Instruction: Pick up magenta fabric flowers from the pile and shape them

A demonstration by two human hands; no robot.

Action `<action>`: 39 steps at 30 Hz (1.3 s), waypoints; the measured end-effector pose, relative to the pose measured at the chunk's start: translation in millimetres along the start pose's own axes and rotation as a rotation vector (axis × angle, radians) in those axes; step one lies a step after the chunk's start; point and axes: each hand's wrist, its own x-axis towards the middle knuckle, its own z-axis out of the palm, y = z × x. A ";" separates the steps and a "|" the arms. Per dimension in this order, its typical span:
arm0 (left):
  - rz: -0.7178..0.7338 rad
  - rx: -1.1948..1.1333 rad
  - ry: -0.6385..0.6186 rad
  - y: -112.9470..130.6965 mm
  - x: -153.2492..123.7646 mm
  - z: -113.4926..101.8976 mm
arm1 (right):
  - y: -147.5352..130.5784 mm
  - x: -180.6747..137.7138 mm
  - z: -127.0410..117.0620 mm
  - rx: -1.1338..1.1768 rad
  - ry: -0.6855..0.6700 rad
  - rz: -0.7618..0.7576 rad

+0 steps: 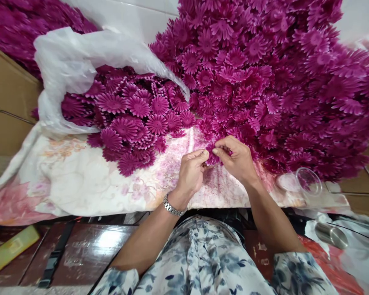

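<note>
My left hand (191,172) and my right hand (236,157) meet at the fingertips over a magenta fabric flower (211,157), both pinching it. A metal watch band sits on my left wrist. The flower lies at the near edge of a large heap of magenta flowers (273,73) that fills the right and top. A second pile of the same flowers (132,119) spills out of a white plastic bag (70,69) to the left of my hands.
A floral-printed cloth (80,184) covers the work surface under the flowers. A clear plastic cup (307,182) lies at the right edge of the cloth. A yellow tool (10,248) and a black strap rest on the dark floor below. A metal cylinder (330,235) lies at lower right.
</note>
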 end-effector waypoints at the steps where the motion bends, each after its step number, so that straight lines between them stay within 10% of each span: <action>1: 0.017 0.009 0.002 0.3 -0.5 -0.2 | 5.0 -0.2 -2.4 -0.032 0.018 0.004; 8: 0.019 0.023 0.013 0.8 -1.6 -1.0 | 23.4 -3.6 -21.6 -0.552 0.247 0.005; 15: 0.055 0.003 0.045 0.5 2.8 -0.1 | -13.1 -3.8 2.7 -0.080 -0.017 -0.091; 28: 0.088 0.089 0.026 -2.8 1.7 -4.3 | 11.6 -0.7 -19.2 -0.551 0.259 0.068; 39: -0.008 0.031 0.022 -0.1 1.3 -0.5 | -8.9 -1.3 6.9 -0.051 0.006 -0.068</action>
